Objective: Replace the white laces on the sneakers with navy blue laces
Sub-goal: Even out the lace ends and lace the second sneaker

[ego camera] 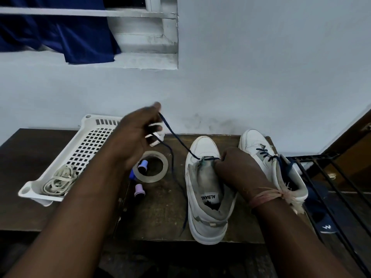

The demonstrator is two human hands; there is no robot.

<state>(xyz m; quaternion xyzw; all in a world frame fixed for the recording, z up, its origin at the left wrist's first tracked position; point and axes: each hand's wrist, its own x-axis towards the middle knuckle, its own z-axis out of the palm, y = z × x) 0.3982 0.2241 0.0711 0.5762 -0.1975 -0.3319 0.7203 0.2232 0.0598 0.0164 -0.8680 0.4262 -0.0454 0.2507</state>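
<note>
Navy blue lace (176,137) runs taut from the near sneaker (206,189) at the table's (160,207) centre toward 10 o'clock, pinched in the raised left hand (138,135). Right hand (234,165) grips the sneaker's tongue, fingers curled. White laces (58,181) lie in the basket (86,145) at 9 o'clock.

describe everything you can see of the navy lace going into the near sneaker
The navy blue lace is a thin flat cord, dark against the wood. One end is pinched in the raised left hand and runs taut down to the lowest eyelets of the near white sneaker, where it crosses the tongue as one bar beside the right hand, which grips the shoe's front. A second strand hangs slack from the left hand, past the tape roll, trailing along the wooden table to its near edge.
</note>
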